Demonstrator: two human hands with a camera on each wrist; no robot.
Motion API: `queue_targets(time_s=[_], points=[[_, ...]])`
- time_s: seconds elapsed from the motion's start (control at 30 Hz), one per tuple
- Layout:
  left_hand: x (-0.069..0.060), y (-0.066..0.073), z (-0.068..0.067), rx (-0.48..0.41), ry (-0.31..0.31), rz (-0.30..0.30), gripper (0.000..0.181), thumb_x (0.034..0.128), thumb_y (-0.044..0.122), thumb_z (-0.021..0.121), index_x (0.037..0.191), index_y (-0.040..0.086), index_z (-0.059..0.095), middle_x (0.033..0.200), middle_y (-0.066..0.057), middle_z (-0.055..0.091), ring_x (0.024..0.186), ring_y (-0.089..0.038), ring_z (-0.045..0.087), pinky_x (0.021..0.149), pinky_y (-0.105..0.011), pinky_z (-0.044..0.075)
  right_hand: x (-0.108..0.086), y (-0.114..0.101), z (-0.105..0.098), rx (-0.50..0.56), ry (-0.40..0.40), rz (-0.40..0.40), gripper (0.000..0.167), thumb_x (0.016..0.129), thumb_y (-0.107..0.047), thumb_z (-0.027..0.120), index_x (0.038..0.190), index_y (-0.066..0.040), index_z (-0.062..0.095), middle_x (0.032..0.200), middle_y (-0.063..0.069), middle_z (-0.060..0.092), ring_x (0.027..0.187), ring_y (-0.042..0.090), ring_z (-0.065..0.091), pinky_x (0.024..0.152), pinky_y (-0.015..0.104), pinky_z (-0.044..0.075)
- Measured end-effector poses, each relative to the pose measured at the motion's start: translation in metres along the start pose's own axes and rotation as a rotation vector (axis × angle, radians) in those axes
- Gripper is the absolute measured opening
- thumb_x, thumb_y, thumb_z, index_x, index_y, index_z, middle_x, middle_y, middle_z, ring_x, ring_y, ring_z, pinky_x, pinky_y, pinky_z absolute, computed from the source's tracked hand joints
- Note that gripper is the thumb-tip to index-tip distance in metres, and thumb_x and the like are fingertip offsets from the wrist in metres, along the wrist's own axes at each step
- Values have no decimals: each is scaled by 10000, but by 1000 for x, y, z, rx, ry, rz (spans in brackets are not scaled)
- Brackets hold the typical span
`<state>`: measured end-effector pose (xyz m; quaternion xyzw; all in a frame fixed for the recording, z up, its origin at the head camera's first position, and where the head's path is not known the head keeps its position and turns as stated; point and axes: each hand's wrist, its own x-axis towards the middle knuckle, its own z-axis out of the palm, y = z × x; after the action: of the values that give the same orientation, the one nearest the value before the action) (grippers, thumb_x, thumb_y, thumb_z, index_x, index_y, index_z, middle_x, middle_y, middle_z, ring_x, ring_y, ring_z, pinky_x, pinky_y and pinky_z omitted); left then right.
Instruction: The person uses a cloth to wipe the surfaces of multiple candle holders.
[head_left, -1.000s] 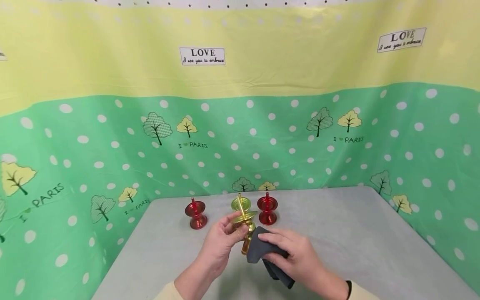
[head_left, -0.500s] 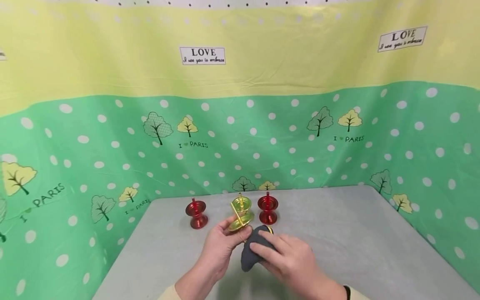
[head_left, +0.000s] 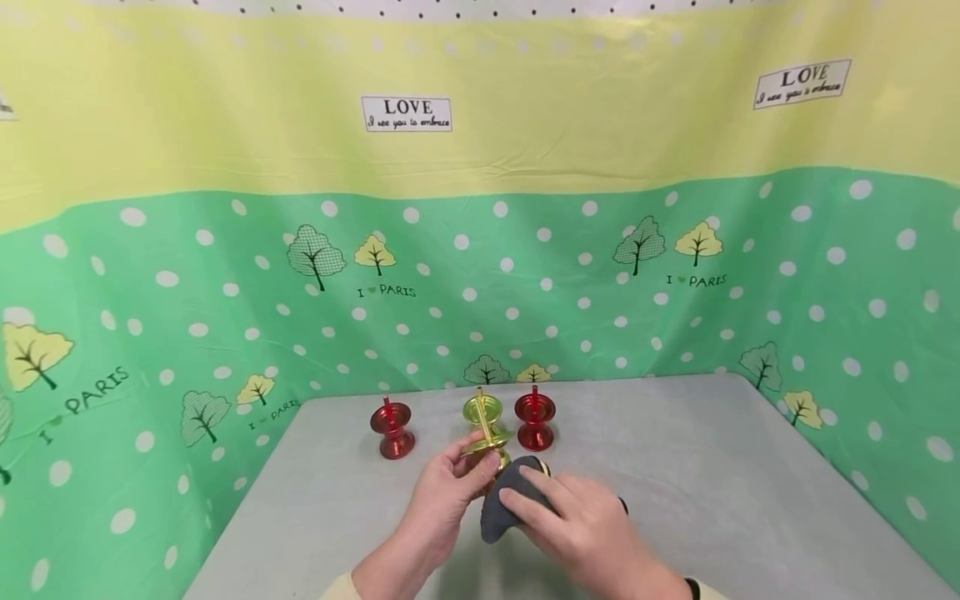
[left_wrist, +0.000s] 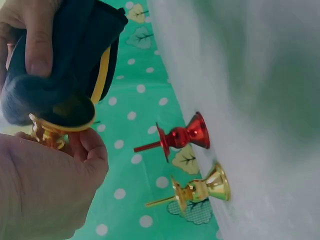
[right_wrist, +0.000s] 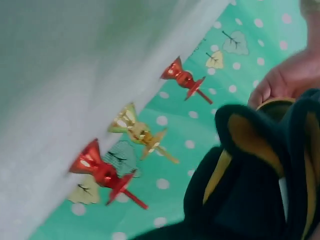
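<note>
My left hand (head_left: 442, 492) grips a gold candle holder (head_left: 489, 442) below its dish, and its spike points up and away. A dark grey cloth (head_left: 510, 500) with a yellow edge covers the lower part of that holder. My right hand (head_left: 577, 517) holds the cloth, fingers pressing it against the base. In the left wrist view the cloth (left_wrist: 60, 65) lies over the hollow of the flared gold base (left_wrist: 82, 122), under the right thumb. Loops of cloth (right_wrist: 250, 150) hide most of the held piece in the right wrist view.
Behind the hands stand a red candle holder (head_left: 392, 429) at left, a second gold one (head_left: 482, 408) in the middle, and another red one (head_left: 536, 418) at right. They are upright on the grey tabletop (head_left: 720, 483). A green and yellow printed curtain (head_left: 480, 250) surrounds the table's back and sides.
The right hand has brought the cloth from beside the holder's stem over its base. The held holder tilted left, then came back more upright. The standing holders have not moved.
</note>
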<state>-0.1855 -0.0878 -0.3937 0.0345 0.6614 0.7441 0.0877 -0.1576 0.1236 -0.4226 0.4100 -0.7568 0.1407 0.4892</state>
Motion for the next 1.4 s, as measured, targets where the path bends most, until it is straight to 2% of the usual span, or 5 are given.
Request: queue_targets(time_s=[0.17, 0.47, 0.73, 0.97, 1.4], points=[[-2, 3, 1, 13, -33, 12, 820, 930, 282, 863, 1587, -1, 464, 1330, -91, 696, 1124, -136, 660, 967, -273, 563, 0, -4, 1, -46, 36, -38, 310, 1149, -313, 512, 1284, -228, 777, 1177, 68, 806, 802, 176, 736, 631, 306, 606], [0, -1, -4, -50, -69, 20, 756, 968, 213, 819, 1572, -54, 451, 1289, -68, 747, 1112, -109, 708, 986, -281, 580, -14, 18, 0, 417, -139, 324, 466, 894, -297, 873, 1341, -270, 745, 1236, 14, 791, 1081, 178, 778, 947, 178, 585], [1, 0, -6, -79, -123, 36, 775, 966, 187, 815, 1583, -66, 420, 1239, -35, 746, 1118, -116, 698, 975, -270, 578, -10, 13, -2, 214, -65, 71, 382, 1024, -399, 725, 1375, -248, 725, 1273, 42, 779, 1023, 181, 776, 833, 296, 635], [1, 4, -8, -36, -133, 24, 735, 971, 262, 802, 1566, -17, 474, 1266, -35, 753, 1174, -124, 688, 1138, -403, 482, -15, 26, -2, 577, -182, 407, 493, 874, -201, 884, 1339, -276, 740, 1272, 23, 790, 1118, 160, 773, 940, 186, 588], [-1, 3, 3, -106, -34, 14, 791, 967, 240, 823, 1570, -60, 407, 1371, -139, 690, 1124, -110, 706, 972, -266, 584, 0, 5, -4, 86, 19, 33, 320, 1079, -385, 652, 1338, -225, 751, 1246, 65, 784, 910, 183, 759, 720, 294, 619]])
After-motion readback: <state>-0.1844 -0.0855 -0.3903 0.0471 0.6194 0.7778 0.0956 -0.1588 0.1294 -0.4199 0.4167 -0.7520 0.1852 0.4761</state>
